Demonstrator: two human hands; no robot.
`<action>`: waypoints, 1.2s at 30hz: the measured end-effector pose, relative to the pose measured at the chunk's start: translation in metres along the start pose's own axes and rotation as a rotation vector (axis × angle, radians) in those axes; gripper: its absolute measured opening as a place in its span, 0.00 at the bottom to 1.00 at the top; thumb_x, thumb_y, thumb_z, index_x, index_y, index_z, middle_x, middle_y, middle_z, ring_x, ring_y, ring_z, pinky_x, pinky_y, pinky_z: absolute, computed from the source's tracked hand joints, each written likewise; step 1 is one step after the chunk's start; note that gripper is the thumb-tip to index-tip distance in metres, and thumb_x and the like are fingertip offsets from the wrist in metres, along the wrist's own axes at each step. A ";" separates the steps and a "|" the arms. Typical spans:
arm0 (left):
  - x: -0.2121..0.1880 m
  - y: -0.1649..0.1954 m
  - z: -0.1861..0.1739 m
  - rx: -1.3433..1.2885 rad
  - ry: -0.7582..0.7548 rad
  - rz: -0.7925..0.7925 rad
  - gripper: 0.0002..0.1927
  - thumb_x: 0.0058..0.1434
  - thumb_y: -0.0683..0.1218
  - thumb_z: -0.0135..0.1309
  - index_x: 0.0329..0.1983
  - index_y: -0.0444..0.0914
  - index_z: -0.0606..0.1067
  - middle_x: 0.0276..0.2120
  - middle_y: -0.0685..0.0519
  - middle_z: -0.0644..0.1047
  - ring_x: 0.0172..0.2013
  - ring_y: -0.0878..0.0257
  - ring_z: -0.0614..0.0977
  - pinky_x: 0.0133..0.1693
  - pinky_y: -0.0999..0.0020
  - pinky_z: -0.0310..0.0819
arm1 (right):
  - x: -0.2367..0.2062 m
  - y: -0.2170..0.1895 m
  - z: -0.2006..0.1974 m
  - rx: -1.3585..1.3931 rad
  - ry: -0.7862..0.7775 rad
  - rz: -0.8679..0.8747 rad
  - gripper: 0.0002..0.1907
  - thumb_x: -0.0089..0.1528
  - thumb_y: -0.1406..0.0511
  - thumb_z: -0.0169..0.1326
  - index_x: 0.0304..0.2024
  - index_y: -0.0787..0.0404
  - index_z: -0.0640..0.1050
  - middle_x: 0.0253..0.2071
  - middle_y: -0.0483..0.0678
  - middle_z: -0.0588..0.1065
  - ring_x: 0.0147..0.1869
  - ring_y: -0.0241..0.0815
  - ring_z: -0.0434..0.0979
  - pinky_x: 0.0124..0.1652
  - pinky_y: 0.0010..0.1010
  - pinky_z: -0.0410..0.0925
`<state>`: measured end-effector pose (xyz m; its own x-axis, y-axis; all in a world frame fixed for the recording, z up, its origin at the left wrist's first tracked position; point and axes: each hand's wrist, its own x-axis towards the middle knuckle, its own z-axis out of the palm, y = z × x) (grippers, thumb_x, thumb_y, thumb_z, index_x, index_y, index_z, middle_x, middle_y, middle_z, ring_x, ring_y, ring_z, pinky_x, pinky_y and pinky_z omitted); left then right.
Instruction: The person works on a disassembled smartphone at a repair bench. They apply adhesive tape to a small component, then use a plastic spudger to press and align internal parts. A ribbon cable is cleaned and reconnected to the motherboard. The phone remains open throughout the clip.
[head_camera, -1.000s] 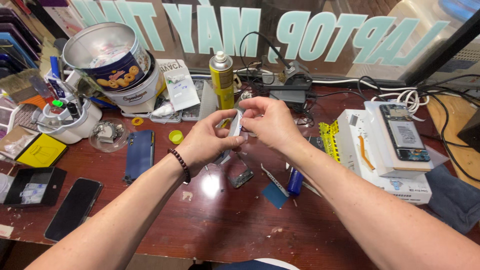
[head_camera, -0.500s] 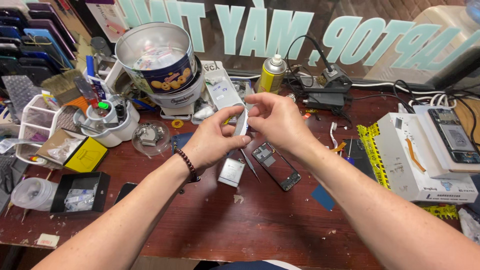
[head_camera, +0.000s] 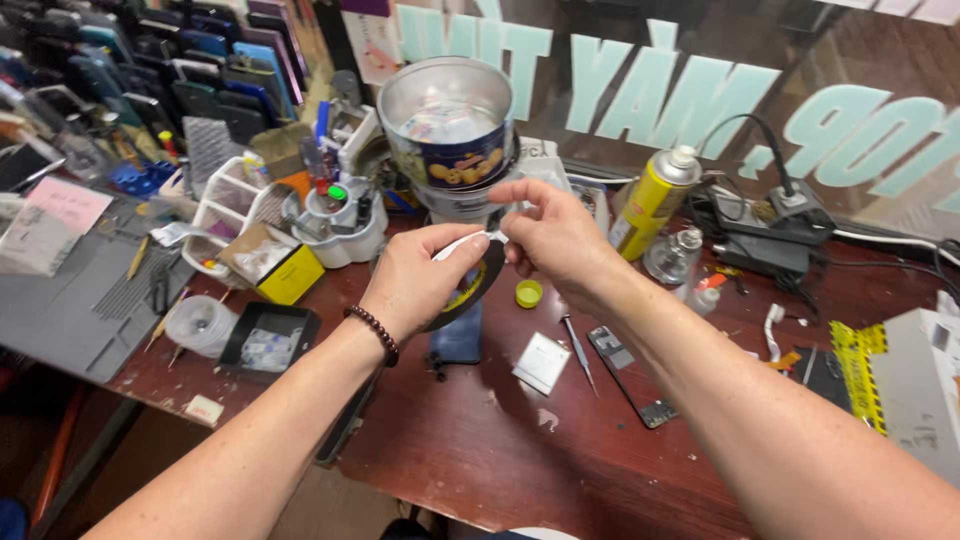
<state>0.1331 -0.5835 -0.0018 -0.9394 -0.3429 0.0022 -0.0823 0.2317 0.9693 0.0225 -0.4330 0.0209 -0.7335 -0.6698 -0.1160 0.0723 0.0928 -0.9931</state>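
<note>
Both hands meet above the middle of the surface (head_camera: 480, 470). The left hand (head_camera: 415, 285) holds a black tape roll (head_camera: 478, 285), its fingers closed around the ring, with the thumb and forefinger also pinching one end of a thin white strip (head_camera: 468, 243). The right hand (head_camera: 555, 235) has its fingers narrowed to a pinch on the strip's other end, the remaining fingers curled loosely above. The strip sits between the two hands, just in front of a round tin (head_camera: 447, 130) near the far edge.

The work looks like peeling or drawing out that strip, and I judge it goes best with the roll kept steady in the left hand while the right draws slowly and level, so the strip neither twists nor sticks to itself.

Below the hands lie a small white square (head_camera: 542, 362), a screwdriver (head_camera: 578, 352) and a dark phone board (head_camera: 632, 375). A yellow cap (head_camera: 529, 293) rests beside the roll, a yellow spray can (head_camera: 655, 198) stands farther right.
</note>
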 end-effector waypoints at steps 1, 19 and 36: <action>-0.003 -0.003 -0.015 0.075 0.063 0.012 0.16 0.63 0.50 0.59 0.50 0.39 0.83 0.32 0.52 0.84 0.31 0.68 0.79 0.34 0.71 0.75 | 0.009 0.000 0.015 0.019 -0.010 0.001 0.20 0.62 0.71 0.52 0.58 0.61 0.73 0.29 0.44 0.72 0.26 0.32 0.70 0.24 0.25 0.65; 0.010 -0.112 -0.466 0.304 0.400 0.140 0.15 0.63 0.50 0.55 0.51 0.42 0.81 0.42 0.51 0.85 0.44 0.61 0.87 0.44 0.66 0.78 | 0.242 -0.021 0.459 0.070 -0.149 -0.231 0.17 0.60 0.72 0.56 0.53 0.66 0.76 0.35 0.45 0.79 0.32 0.32 0.77 0.29 0.24 0.69; -0.008 -0.199 -0.696 0.023 0.668 -0.300 0.15 0.56 0.46 0.62 0.46 0.39 0.83 0.29 0.56 0.82 0.19 0.72 0.76 0.20 0.74 0.70 | 0.398 0.168 0.709 -1.165 -0.339 -0.044 0.36 0.51 0.59 0.72 0.56 0.64 0.69 0.52 0.68 0.72 0.54 0.62 0.76 0.51 0.43 0.71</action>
<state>0.3892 -1.2605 -0.0236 -0.4725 -0.8749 -0.1059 -0.3181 0.0572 0.9463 0.2219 -1.2068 -0.2060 -0.4932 -0.8316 -0.2552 -0.7271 0.5551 -0.4039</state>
